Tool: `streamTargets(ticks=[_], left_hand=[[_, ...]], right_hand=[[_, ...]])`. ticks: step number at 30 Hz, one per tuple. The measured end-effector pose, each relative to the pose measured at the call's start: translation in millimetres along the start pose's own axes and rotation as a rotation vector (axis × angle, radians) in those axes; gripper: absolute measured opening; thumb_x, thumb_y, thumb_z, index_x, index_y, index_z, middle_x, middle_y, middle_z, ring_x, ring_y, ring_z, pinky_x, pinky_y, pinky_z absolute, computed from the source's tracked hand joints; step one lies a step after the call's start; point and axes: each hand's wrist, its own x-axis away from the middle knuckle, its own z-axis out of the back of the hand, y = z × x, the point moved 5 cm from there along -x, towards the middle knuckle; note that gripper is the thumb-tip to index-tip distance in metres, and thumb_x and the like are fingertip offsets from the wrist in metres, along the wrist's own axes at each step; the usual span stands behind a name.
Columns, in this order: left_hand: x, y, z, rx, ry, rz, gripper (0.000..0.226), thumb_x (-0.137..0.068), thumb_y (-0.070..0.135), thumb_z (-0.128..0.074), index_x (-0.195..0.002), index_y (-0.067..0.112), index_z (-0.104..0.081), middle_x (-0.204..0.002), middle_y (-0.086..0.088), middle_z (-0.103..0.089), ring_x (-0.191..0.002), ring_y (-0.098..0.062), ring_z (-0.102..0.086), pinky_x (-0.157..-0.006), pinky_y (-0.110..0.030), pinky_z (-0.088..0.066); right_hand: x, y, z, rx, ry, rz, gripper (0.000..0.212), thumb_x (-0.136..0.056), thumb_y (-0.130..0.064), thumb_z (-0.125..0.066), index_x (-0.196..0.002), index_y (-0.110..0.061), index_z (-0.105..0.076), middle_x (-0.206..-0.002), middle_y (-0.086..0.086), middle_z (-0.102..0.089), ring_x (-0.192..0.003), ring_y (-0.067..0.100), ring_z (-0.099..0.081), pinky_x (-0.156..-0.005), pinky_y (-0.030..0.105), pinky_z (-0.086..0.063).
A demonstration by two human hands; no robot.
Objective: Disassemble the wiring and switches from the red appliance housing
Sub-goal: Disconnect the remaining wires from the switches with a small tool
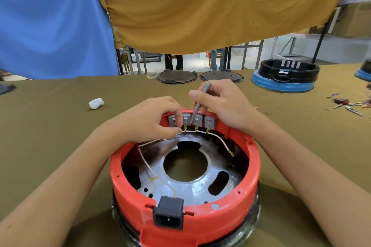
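Observation:
The round red appliance housing (249, 202) sits upside down on the olive table in front of me. Along its far wall stands a row of grey switches (209, 121) with brass terminals, joined by a white wire (219, 140). My left hand (149, 119) pinches that wire just below the leftmost switches. My right hand (224, 104) grips a thin grey tool (198, 104) like a pen, its tip pressed between the second and third switch. A black power socket (169, 213) is clipped into the near rim, with thin wires running to it across the metal base plate (186, 187).
A crumpled white wad (96, 103) lies left of the housing. Two dark round lids (176, 76) rest at the table's far edge. A black and blue housing (285, 76) stands far right, with loose removed wires and parts (348, 104) near it. Blue and mustard cloths hang behind.

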Motion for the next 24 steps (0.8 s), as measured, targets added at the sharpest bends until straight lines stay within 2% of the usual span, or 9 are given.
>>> streamTargets(ticks=[3,6,8,11,15,20,24], left_hand=[[0,1,2,0.011,0.038,-0.015,0.016,-0.090,0.017,-0.065,-0.092,0.031,-0.059,-0.092,0.015,-0.058,-0.083,0.000,-0.053,-0.073,-0.018,-0.038],[2,1,3,-0.007,0.009,-0.014,0.016,-0.095,0.019,-0.061,-0.094,0.034,-0.056,-0.087,0.016,-0.056,-0.080,-0.002,-0.052,-0.071,-0.024,-0.038],[3,-1,5,-0.007,-0.014,0.005,0.015,-0.095,0.021,-0.061,-0.094,0.035,-0.057,-0.090,0.014,-0.058,-0.084,-0.004,-0.054,-0.078,-0.033,-0.045],[5,-2,10,-0.009,-0.045,0.046,0.013,-0.090,0.024,-0.063,-0.093,0.036,-0.059,-0.100,0.007,-0.061,-0.094,-0.020,-0.060,-0.090,-0.046,-0.049],[7,1,15,-0.039,-0.003,0.042,0.014,-0.084,0.027,-0.066,-0.088,0.038,-0.059,-0.101,0.010,-0.059,-0.089,-0.018,-0.061,-0.085,-0.046,-0.051],[7,2,15,-0.064,0.043,0.019,0.010,-0.090,0.035,-0.063,-0.083,0.037,-0.056,-0.092,0.014,-0.059,-0.082,-0.011,-0.061,-0.081,-0.043,-0.053],[8,-1,18,-0.099,0.057,0.033,0.013,-0.091,0.029,-0.063,-0.082,0.033,-0.055,-0.083,0.017,-0.062,-0.075,-0.009,-0.061,-0.076,-0.042,-0.053]], right_hand=[[0,1,3,-0.053,0.009,-0.002,0.031,-0.097,-0.024,-0.065,-0.079,0.001,-0.067,-0.070,0.007,-0.071,-0.063,0.013,-0.066,-0.074,0.031,-0.053],[0,3,9,-0.126,0.037,-0.007,0.031,-0.097,-0.021,-0.064,-0.081,0.005,-0.067,-0.070,0.004,-0.069,-0.063,0.012,-0.064,-0.072,0.025,-0.051],[0,3,11,-0.146,0.043,-0.005,0.030,-0.097,-0.020,-0.064,-0.082,0.006,-0.068,-0.070,0.004,-0.069,-0.063,0.011,-0.063,-0.072,0.023,-0.049],[1,2,7,-0.147,0.022,-0.004,0.030,-0.097,-0.019,-0.064,-0.083,0.007,-0.068,-0.070,0.007,-0.069,-0.063,0.010,-0.063,-0.072,0.023,-0.049],[2,-2,4,-0.156,0.004,0.023,0.029,-0.096,-0.016,-0.064,-0.083,0.011,-0.067,-0.074,0.016,-0.070,-0.062,0.010,-0.064,-0.071,0.023,-0.051],[3,-5,2,-0.109,-0.034,0.035,0.027,-0.096,-0.017,-0.065,-0.082,0.005,-0.068,-0.073,0.013,-0.071,-0.062,0.017,-0.067,-0.068,0.030,-0.054],[4,-4,0,-0.017,-0.038,0.044,0.029,-0.096,-0.022,-0.066,-0.077,0.001,-0.068,-0.064,0.006,-0.070,-0.058,0.014,-0.063,-0.061,0.024,-0.047]])
